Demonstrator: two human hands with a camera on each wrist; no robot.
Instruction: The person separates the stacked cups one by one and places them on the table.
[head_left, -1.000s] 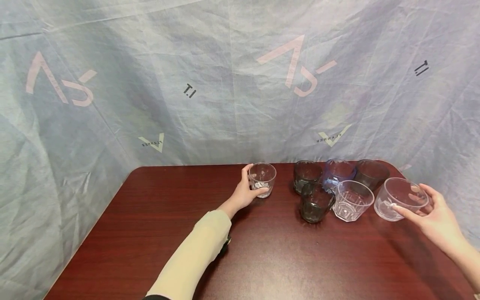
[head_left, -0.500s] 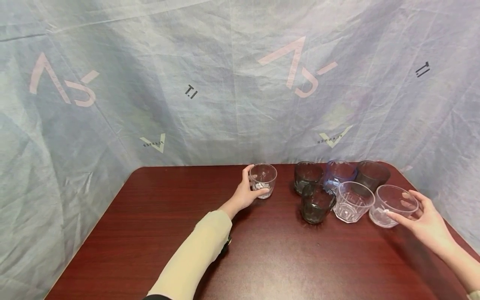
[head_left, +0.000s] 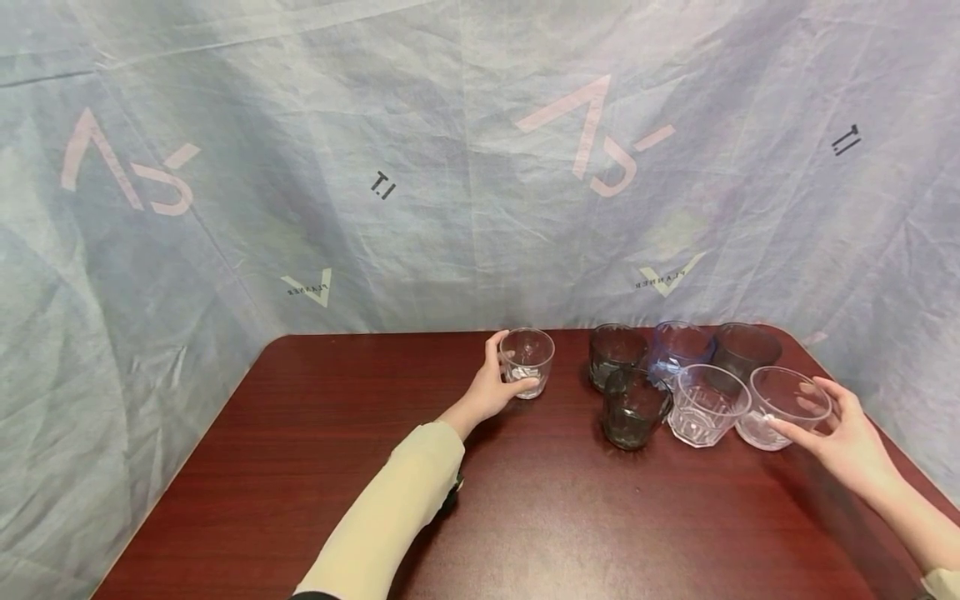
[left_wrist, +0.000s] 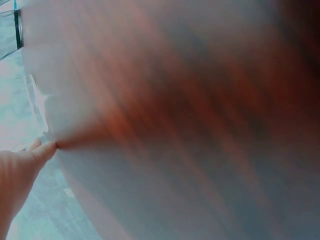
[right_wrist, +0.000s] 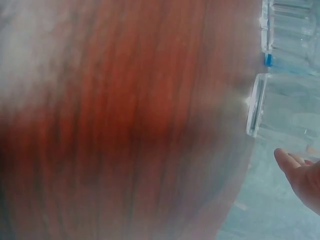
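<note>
At the table's far edge, my left hand [head_left: 487,393] holds a small clear drinking glass [head_left: 533,354], thumb in front and fingers round its left side. Over on the right, my right hand [head_left: 855,442] grips a wider clear glass [head_left: 780,400] between its thumb and fingers. That glass is upright, close beside a faceted clear glass [head_left: 701,421]; whether they touch I cannot tell. In the right wrist view the held glass [right_wrist: 285,107] appears near the right edge above the hand [right_wrist: 306,182]. The left wrist view shows only part of the left hand [left_wrist: 22,172].
A dark glass [head_left: 628,421] stands left of the faceted one. Behind are another dark glass [head_left: 611,354], a blue glass [head_left: 681,342] and a smoky grey glass [head_left: 748,346]. The reddish-brown table [head_left: 337,400] meets a grey cloth backdrop [head_left: 420,275] at its far edge.
My right hand has brought its clear glass leftward and slightly down, beside the faceted glass, mostly in the first half second. The left hand and its glass look unmoved.
</note>
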